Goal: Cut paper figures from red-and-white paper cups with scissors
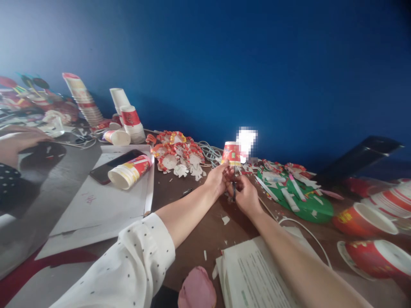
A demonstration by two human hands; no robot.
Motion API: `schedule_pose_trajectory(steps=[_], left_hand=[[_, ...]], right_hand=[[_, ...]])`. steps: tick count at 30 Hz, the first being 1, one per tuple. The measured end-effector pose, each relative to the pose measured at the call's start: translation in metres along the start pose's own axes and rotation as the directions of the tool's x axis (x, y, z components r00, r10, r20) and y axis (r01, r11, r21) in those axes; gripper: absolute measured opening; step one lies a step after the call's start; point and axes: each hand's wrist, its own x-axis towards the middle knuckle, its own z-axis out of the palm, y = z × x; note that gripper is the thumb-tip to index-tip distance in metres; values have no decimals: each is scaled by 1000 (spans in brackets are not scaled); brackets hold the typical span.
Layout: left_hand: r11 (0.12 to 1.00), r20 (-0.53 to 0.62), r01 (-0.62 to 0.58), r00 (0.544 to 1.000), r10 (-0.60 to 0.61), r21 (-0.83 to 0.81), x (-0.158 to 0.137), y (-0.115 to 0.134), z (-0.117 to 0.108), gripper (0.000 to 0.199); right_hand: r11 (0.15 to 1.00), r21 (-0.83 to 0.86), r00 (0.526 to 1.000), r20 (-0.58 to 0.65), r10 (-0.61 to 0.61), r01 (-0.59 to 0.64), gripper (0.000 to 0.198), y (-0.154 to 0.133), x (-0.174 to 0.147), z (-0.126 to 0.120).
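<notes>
Evidently the left hand is closed around a red paper cup, held up off the brown table near the middle of the scene, its narrower end upward; the right hand grips dark-handled scissors, the blades up against the cup's lower edge, though how far they are parted I cannot tell; both hands are close together, with white scraps strewn on the tabletop nearer. Just to the left and a little farther lies a heap of cut paper-cup pieces, red and white, with a coiled pale cable between it and the cup; to the right, a round green mat carries a pink marker, white tubes and more scraps. Farther left, a set of nested paper cups lies on its side, partly over a black smartphone, both on a white sheet; behind them a tall leaning stack of cups stands near the blue wall; at the far left another person's hand shows, blurred. Near the front are a printed booklet and a pink petal-shaped piece; on the right, red cups lie tipped over.
</notes>
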Motion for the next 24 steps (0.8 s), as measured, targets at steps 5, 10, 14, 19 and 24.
schedule_pose_trajectory(steps=[5, 10, 14, 19, 24], left_hand=[[1000, -12, 10, 1000, -10, 13, -2, 0, 2, 18], [1000, -13, 1, 1000, -1, 26, -1, -1, 1, 18], [999, -2, 21, 1000, -21, 49, 0, -2, 0, 25], [998, 11, 19, 1000, -20, 63, 1, -3, -1, 28], [998, 17, 21, 1000, -22, 60, 2, -4, -2, 28]], right_hand=[[1000, 25, 1000, 1, 14, -14, 28, -1, -2, 1], [998, 55, 1000, -2, 19, -19, 30, -1, -4, 1], [998, 63, 1000, 2, 8, -8, 27, -3, -4, 1], [998, 58, 1000, 16, 6, -7, 22, -5, -5, 0], [999, 46, 1000, 13, -7, 6, 21, -5, -5, 1]])
